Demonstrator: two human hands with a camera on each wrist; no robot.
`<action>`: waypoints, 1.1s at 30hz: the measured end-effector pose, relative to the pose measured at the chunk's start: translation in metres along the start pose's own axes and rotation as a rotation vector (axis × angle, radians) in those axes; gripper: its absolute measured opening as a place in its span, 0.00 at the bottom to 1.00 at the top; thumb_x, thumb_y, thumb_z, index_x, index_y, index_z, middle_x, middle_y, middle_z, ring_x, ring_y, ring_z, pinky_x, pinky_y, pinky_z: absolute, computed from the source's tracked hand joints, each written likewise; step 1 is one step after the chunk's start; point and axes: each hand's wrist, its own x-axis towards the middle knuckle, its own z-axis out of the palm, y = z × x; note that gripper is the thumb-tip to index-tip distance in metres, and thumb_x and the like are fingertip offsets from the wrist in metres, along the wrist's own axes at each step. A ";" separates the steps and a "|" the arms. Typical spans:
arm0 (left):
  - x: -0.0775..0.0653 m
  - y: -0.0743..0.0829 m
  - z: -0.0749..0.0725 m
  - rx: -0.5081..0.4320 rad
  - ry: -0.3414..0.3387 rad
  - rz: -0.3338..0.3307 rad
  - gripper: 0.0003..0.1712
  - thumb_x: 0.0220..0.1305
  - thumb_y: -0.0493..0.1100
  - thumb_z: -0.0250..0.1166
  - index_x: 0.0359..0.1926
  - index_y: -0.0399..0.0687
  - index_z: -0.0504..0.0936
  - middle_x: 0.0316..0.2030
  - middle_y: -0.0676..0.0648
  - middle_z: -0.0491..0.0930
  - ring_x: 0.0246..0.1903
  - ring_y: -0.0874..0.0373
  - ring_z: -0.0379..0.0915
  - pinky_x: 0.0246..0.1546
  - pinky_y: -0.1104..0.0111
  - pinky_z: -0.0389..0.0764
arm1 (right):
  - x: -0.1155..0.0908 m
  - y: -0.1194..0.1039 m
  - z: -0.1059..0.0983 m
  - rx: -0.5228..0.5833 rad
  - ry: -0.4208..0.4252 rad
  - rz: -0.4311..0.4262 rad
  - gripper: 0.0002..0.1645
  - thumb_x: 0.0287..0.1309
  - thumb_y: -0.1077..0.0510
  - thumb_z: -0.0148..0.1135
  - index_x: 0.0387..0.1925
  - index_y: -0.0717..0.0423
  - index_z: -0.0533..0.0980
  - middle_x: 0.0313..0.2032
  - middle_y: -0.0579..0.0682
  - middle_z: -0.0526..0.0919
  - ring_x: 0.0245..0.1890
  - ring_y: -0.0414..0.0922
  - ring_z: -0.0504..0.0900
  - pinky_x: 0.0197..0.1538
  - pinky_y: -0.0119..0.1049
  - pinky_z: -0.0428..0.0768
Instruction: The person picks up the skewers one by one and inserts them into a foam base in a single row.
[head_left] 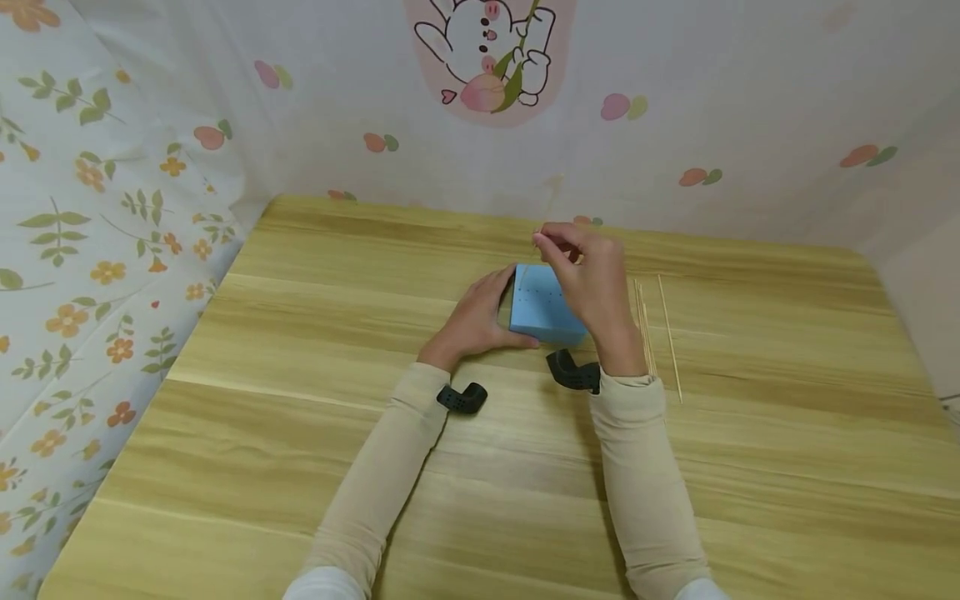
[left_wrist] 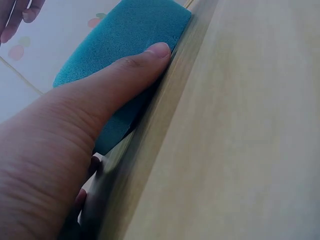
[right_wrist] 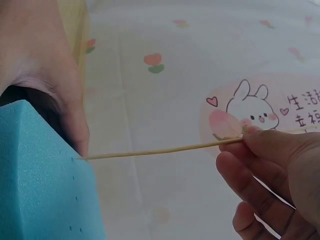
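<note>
We judge the blue block [head_left: 536,310], flat on the table [head_left: 300,400], to be light foam, stiff enough to grip by its sides yet easily dented. The thin wooden stick [right_wrist: 160,151] looks light and liable to snap; we would hold it near its tip. It meets the block's holed top near the far-left corner. Our right hand [head_left: 596,275] pinches it from above between thumb and forefinger, wrist raised; our left hand [head_left: 480,317] grips the block, thumb along the near side, fingers at the left.
</note>
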 end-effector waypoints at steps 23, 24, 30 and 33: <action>0.000 0.000 -0.003 0.000 -0.012 0.010 0.70 0.35 0.70 0.72 0.73 0.50 0.45 0.69 0.55 0.51 0.68 0.60 0.43 0.66 0.65 0.45 | -0.003 0.005 0.005 -0.141 -0.160 0.032 0.12 0.60 0.54 0.61 0.37 0.58 0.84 0.29 0.48 0.85 0.22 0.39 0.75 0.25 0.32 0.70; 0.000 0.000 -0.003 0.000 -0.013 0.007 0.70 0.36 0.70 0.72 0.73 0.49 0.45 0.69 0.55 0.51 0.68 0.60 0.43 0.66 0.65 0.46 | -0.003 0.005 0.005 -0.141 -0.159 0.033 0.13 0.60 0.54 0.60 0.37 0.58 0.84 0.29 0.49 0.85 0.21 0.39 0.74 0.24 0.32 0.69; -0.002 0.002 -0.004 -0.003 -0.016 -0.006 0.69 0.36 0.70 0.72 0.73 0.49 0.46 0.69 0.55 0.52 0.67 0.59 0.44 0.65 0.61 0.49 | -0.004 0.005 0.004 -0.138 -0.183 0.055 0.13 0.61 0.53 0.60 0.39 0.58 0.84 0.31 0.49 0.85 0.23 0.41 0.76 0.26 0.34 0.71; -0.002 0.001 -0.004 -0.001 -0.008 -0.003 0.69 0.35 0.70 0.72 0.73 0.50 0.46 0.69 0.55 0.54 0.67 0.60 0.45 0.65 0.62 0.50 | -0.005 0.006 0.001 -0.130 -0.225 0.097 0.16 0.60 0.51 0.61 0.43 0.57 0.82 0.33 0.49 0.84 0.29 0.42 0.79 0.32 0.36 0.75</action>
